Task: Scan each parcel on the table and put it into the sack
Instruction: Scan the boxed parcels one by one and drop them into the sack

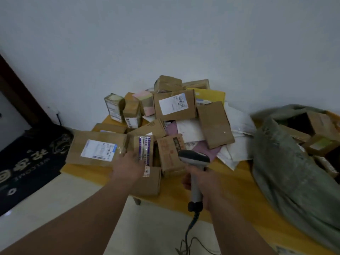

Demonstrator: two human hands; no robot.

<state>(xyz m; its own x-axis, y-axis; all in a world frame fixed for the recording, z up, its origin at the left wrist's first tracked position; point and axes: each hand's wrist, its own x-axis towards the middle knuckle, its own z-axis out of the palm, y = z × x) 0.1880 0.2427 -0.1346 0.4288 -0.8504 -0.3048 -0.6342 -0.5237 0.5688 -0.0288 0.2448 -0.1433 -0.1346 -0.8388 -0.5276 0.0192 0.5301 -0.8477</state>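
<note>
Dim, flat light in here, bluish on the wall (165,34), no hard shadows. Wide-angle bending at the edges. Soft focus all over, and the sack (287,162) on the right smears with motion blur.

Wall (165,34): plain pale grey-blue, filled the whole upper half of frame. Dark brown door frame (17,92) ran diagonally at left edge. Small white plug (53,109) w/ dark cable sat on wall low at left, just right of door frame. Black mat (27,162) w/ gold pattern & "WELCOME" lettering lay on floor at lower left, text upside down from this view. Floor (55,203): pale tile, bottom left to bottom centre.
</note>
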